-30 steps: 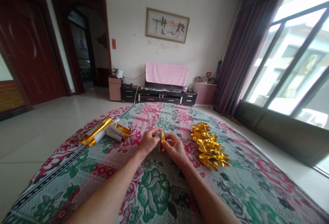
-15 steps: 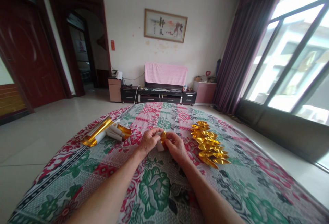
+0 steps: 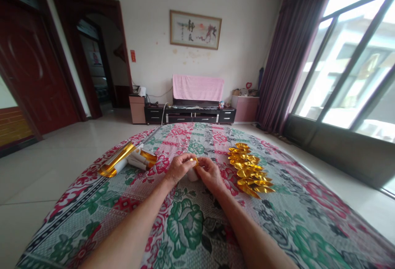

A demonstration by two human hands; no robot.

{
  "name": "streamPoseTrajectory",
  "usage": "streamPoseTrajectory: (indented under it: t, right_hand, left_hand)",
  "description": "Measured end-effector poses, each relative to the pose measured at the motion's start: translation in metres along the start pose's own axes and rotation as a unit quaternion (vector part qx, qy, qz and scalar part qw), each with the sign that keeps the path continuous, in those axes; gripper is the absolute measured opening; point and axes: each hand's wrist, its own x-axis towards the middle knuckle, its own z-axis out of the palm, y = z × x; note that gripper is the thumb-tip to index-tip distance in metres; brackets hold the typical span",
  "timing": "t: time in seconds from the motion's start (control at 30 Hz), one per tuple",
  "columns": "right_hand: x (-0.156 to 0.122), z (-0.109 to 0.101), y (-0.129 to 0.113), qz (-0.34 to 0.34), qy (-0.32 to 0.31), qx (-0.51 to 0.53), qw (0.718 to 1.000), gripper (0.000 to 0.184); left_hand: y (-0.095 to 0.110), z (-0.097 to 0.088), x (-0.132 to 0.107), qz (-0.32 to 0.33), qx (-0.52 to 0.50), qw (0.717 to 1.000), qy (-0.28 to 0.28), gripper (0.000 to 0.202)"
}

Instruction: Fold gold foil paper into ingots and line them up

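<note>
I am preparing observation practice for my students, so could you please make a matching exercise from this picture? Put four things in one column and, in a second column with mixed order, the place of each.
Things:
1. small gold piece
2. cluster of shiny gold pieces
3. curled gold-and-white sheets
4. pink cloth

Places:
A. draped above the low black cabinet
B. between the fingertips of the left hand and right hand
C. on the flowered table cover, left of both hands
D. on that cover, right of both hands

Pairs: 1-B, 2-D, 3-C, 4-A
</note>
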Motion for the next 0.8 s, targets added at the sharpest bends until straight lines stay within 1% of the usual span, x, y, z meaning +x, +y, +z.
streamPoseTrajectory:
  t: [0.07, 0.13, 0.23, 0.37, 0.53, 0.63, 0.8]
  right_hand:
    - [-0.001, 0.0, -0.001, 0.009, 0.0, 0.002, 1.0, 0.027]
    - [-0.001, 0.0, -0.002, 0.02, 0.003, 0.021, 1.0, 0.028]
    - [-0.001, -0.001, -0.002, 0.031, 0.014, 0.043, 0.998, 0.029]
    - [0.002, -0.003, 0.0, 0.043, 0.026, 0.058, 0.997, 0.032]
    - [0.005, -0.004, 0.005, 0.037, 0.051, 0.061, 0.996, 0.034]
    - [0.005, -0.004, 0.006, 0.02, 0.06, 0.046, 0.997, 0.032]
    - [0.007, -0.005, 0.011, 0.004, 0.061, 0.024, 0.998, 0.03]
  left_hand:
    - [-0.001, 0.0, 0.001, -0.006, 0.01, 1.0, 0.016, 0.022]
    - [-0.002, 0.001, 0.002, -0.024, -0.002, 0.999, 0.032, 0.019]
    - [-0.003, 0.001, 0.003, -0.05, -0.033, 0.997, 0.055, 0.018]
    - [-0.007, -0.001, 0.005, -0.065, -0.073, 0.991, 0.087, 0.019]
    - [-0.007, -0.002, 0.006, -0.068, -0.101, 0.989, 0.087, 0.022]
    - [-0.005, -0.001, 0.005, -0.063, -0.084, 0.991, 0.081, 0.026]
    - [-0.004, -0.001, 0.005, -0.037, -0.042, 0.994, 0.094, 0.025]
